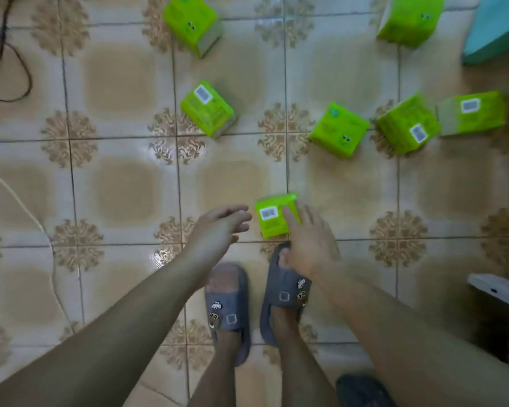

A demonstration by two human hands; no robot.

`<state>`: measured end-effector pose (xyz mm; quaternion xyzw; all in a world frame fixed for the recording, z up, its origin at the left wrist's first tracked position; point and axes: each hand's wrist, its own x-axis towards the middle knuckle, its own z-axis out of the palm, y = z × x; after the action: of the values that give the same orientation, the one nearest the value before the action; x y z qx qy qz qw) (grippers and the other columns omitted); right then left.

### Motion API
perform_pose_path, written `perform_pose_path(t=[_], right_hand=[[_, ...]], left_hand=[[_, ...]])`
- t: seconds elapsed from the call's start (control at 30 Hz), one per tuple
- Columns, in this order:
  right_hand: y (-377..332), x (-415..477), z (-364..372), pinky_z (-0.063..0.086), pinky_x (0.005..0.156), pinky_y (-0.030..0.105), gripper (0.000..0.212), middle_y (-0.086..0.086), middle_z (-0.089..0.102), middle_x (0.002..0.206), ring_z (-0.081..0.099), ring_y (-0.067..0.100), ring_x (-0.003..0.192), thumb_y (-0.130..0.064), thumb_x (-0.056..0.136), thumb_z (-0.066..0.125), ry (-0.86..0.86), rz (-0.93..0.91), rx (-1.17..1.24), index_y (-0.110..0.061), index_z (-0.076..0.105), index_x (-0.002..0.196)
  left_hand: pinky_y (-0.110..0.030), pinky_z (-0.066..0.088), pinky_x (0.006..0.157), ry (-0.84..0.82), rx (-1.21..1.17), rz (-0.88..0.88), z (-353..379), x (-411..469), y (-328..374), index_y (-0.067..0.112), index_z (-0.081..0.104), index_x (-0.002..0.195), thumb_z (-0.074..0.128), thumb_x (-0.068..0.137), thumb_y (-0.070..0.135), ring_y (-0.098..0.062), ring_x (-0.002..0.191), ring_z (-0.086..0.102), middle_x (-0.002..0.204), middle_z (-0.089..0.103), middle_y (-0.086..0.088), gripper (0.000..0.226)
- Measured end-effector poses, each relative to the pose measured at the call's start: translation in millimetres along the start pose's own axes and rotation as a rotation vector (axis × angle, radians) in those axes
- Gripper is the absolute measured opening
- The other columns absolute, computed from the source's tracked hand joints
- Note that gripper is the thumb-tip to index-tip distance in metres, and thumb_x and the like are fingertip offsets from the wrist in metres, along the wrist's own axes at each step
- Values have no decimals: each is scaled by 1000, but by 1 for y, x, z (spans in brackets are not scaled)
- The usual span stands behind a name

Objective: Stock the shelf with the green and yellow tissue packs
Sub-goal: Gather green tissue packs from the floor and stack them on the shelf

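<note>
Several bright green tissue packs lie scattered on the tiled floor. The nearest pack (272, 215) sits just in front of my feet, barcode label up. My right hand (309, 242) reaches down at its right side, thumb lying on the pack's top, fingers spread beside it. My left hand (218, 230) hovers open a little left of the pack, not touching it. Other packs lie further off: one at centre left (207, 108), one at top centre (192, 24), one right of centre (339, 130), two at the right (407, 126) (472, 112), one at top right (410, 20).
My feet in grey slippers (228, 306) stand right behind the nearest pack. A turquoise object (495, 30) is at the top right. A white piece of furniture (500, 292) juts in at the right. A dark cable (9, 60) loops at top left, a pale cord (39, 224) runs along the left.
</note>
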<state>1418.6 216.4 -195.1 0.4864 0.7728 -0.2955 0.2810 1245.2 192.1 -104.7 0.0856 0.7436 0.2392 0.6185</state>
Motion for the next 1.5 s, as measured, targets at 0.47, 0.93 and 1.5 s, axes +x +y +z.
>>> perform_pose_path(t=[0.47, 0.93, 1.5], right_hand=[[21, 101, 72, -3, 116, 56, 77, 12, 12, 158, -1, 35, 146, -22, 91, 47, 195, -201, -239, -23, 2, 152], [30, -150, -129, 41, 87, 28, 89, -6, 46, 135, 47, 11, 118, -33, 73, 78, 491, 280, 1087, -32, 27, 147], [-17, -646, -351, 53, 88, 28, 82, -29, 51, 129, 55, -3, 113, -47, 71, 80, 1230, 353, 1222, -56, 30, 136]], left_hand=[[-29, 47, 92, -36, 146, -81, 24, 84, -65, 17, 67, 107, 60, 89, 18, -11, 94, 66, 109, 70, -4, 19], [-30, 46, 84, -213, 198, 118, 55, -98, 87, 23, 68, 99, 61, 89, 23, -19, 100, 65, 109, 70, -6, 13], [-37, 46, 95, -856, 316, 681, 142, -544, 272, 20, 68, 109, 54, 94, 20, -18, 102, 66, 106, 73, 1, 21]])
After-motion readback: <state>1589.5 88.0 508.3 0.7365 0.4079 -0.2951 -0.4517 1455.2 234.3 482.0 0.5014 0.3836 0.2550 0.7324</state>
